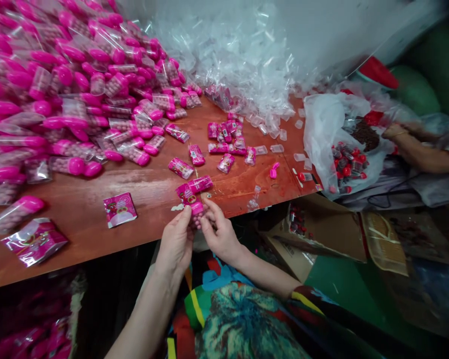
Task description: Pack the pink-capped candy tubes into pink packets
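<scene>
My left hand (177, 241) and my right hand (220, 234) are both closed on one small clear container of pink candies (197, 215) with a bright pink cap, just over the table's front edge. Its lower end is partly hidden by my fingers. Right behind it lie pink printed packets (194, 187). More pink packets (180, 168) are scattered farther back, and a flat square packet (120, 210) rests to the left of my hands.
A big heap of pink-capped candy containers (82, 89) covers the left of the table (149, 182). Many clear empty containers (232, 45) are piled behind. At the right, a co-worker's arm (419, 149) reaches toward a white bag (318, 134) with red-capped containers. Cardboard boxes (333, 229) stand below.
</scene>
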